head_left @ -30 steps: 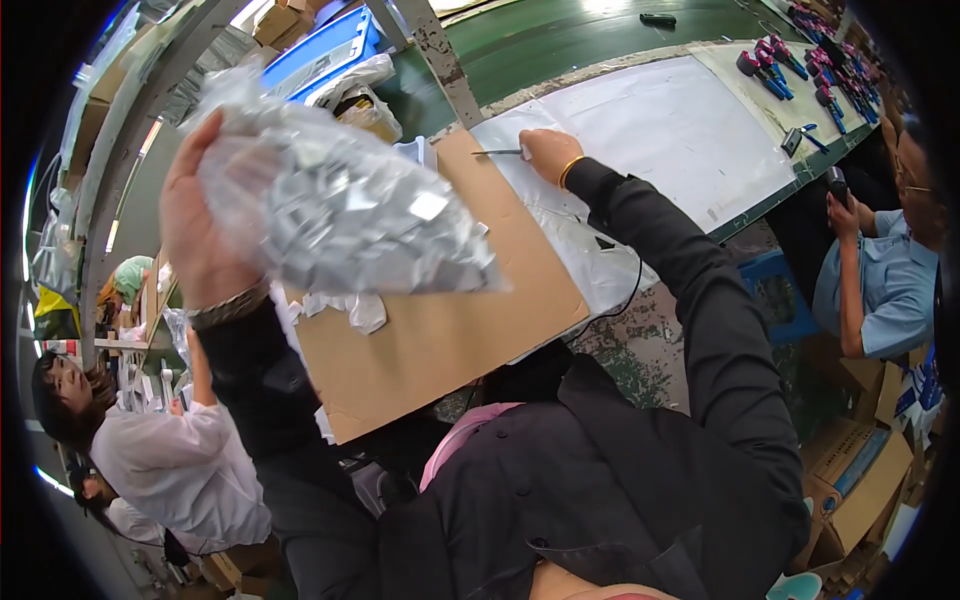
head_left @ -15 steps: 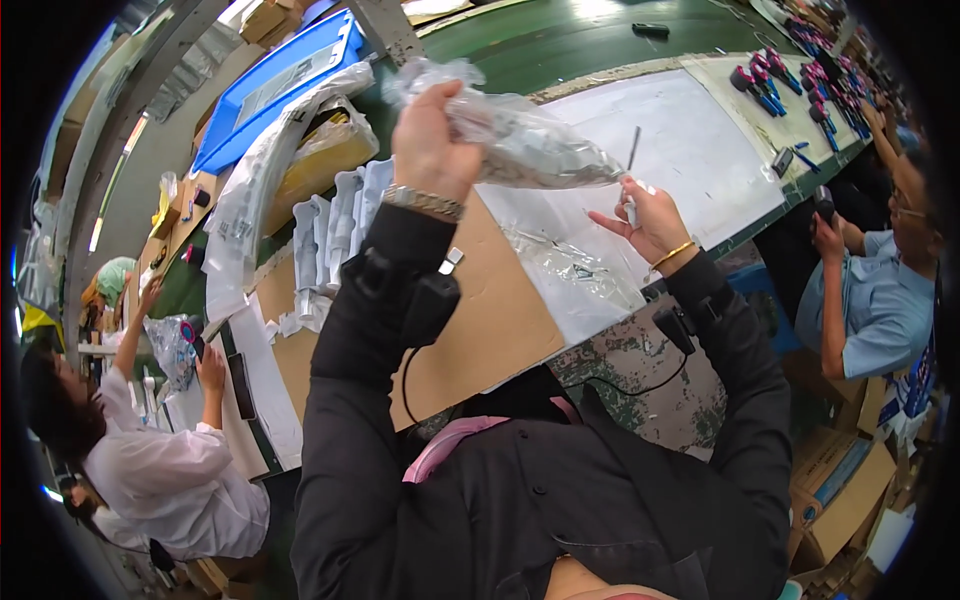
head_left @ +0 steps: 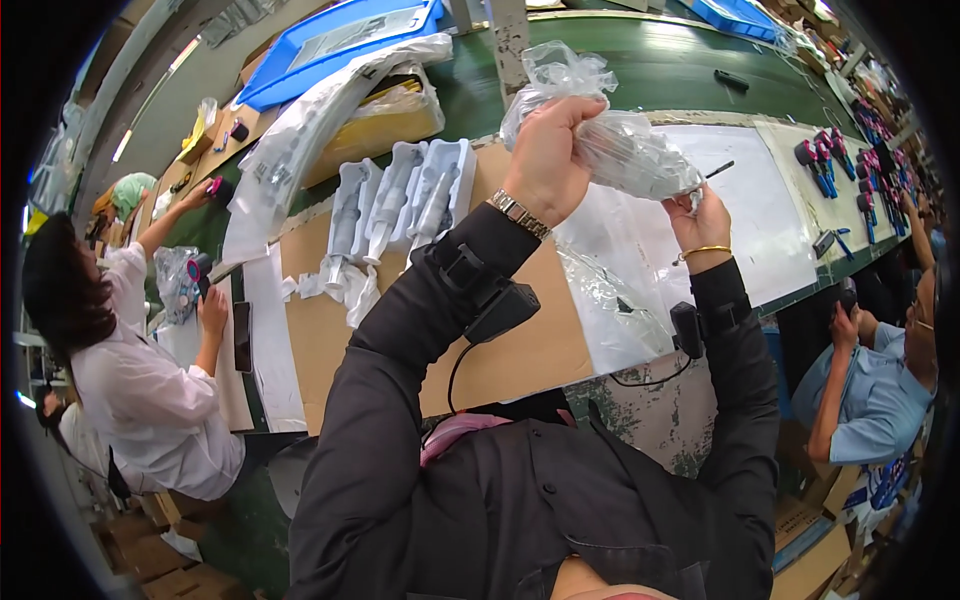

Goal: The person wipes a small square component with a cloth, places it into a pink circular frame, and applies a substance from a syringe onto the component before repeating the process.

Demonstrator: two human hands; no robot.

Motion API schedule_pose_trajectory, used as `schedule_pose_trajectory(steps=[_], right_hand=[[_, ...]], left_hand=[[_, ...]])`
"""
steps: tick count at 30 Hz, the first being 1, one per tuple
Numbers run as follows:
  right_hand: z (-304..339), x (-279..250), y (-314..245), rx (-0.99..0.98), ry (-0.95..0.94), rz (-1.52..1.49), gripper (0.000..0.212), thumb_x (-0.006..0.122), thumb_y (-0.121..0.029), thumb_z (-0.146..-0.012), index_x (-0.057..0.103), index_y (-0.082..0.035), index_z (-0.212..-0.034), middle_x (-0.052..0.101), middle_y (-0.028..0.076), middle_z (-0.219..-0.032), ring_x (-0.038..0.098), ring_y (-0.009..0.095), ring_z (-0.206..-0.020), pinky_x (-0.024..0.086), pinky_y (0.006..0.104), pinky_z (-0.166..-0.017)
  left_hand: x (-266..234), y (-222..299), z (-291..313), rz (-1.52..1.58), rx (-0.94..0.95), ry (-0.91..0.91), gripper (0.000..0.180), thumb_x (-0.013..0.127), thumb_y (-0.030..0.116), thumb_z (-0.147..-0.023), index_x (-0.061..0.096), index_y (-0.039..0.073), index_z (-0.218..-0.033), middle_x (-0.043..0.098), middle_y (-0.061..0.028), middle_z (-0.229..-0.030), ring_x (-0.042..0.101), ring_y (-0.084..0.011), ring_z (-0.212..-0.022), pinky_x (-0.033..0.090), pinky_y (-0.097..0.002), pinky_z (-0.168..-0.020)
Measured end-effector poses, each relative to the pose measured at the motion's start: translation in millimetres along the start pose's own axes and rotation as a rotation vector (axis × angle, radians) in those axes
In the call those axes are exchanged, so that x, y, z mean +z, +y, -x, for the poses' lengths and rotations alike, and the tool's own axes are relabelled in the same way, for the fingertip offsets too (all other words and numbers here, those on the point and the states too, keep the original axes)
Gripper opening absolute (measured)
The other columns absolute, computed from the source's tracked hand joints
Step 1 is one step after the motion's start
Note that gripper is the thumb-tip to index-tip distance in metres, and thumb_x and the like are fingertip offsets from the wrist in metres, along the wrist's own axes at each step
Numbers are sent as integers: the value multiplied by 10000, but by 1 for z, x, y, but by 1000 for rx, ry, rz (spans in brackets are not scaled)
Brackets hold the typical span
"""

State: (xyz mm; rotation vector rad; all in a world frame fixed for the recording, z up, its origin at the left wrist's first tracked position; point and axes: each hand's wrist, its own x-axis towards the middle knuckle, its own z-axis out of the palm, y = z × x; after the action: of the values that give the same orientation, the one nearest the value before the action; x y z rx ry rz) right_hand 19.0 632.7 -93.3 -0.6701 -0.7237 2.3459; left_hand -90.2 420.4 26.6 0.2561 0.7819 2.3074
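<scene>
My left hand [head_left: 555,160] is closed around the gathered upper part of a clear plastic bag [head_left: 635,155], raised above the far side of the table. Greyish contents fill the bag, too wrapped in folds to make out. At the bag's lower right end, my right hand [head_left: 700,222] pinches its corner. A thin dark rod [head_left: 720,170] sticks out by those fingers; whether the hand holds it I cannot tell. Left of my left forearm, pale moulded trays [head_left: 350,205] hold long grey-white parts. Crumpled white paper [head_left: 352,290] lies at their near end.
Cardboard [head_left: 500,350] and a flat plastic sheet [head_left: 615,300] cover the table before me. A blue tray [head_left: 330,50] and a filled plastic bag [head_left: 300,140] are at the far left. Pink-and-blue tools [head_left: 822,165] lie right. People work on both sides [head_left: 150,370].
Both hands and the bag have shifted right in the picture, and the view has turned left, showing more of the trays. My right fingers, partly spread before, are now closed at the bag's end.
</scene>
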Motion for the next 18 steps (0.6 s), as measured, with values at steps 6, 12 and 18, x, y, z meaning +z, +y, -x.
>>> schedule_pose_trajectory(steps=[6, 12, 18], right_hand=[[-67, -35, 25, -331, -153, 541, 304, 435, -146, -1042, 561, 28, -1257, 658, 171, -1193, 642, 301, -1102, 523, 464, -967], [-90, -20, 30, -298, 20, 876, 192, 603, -204, -983, 618, -40, -1082, 637, 52, -984, 625, 192, -862, 580, 427, -748], [-29, 7, 24, -192, -3, 737, 212, 640, -251, -970, 637, -49, -1035, 590, -3, -884, 565, 127, -738, 594, 371, -651]], left_hand=[[-26, -10, -2, -77, 78, -75, 65, 628, 35, -868, 675, 12, -908, 646, -60, -888, 590, -155, -827, 468, -292, -774], [-99, -53, 8, -538, 71, 246, 58, 657, 102, -914, 644, 47, -929, 602, 2, -824, 514, -93, -697, 411, -263, -627], [-127, -61, 20, -535, -63, 201, 205, 680, 209, -939, 602, 21, -908, 600, -16, -817, 546, -104, -704, 440, -264, -632]])
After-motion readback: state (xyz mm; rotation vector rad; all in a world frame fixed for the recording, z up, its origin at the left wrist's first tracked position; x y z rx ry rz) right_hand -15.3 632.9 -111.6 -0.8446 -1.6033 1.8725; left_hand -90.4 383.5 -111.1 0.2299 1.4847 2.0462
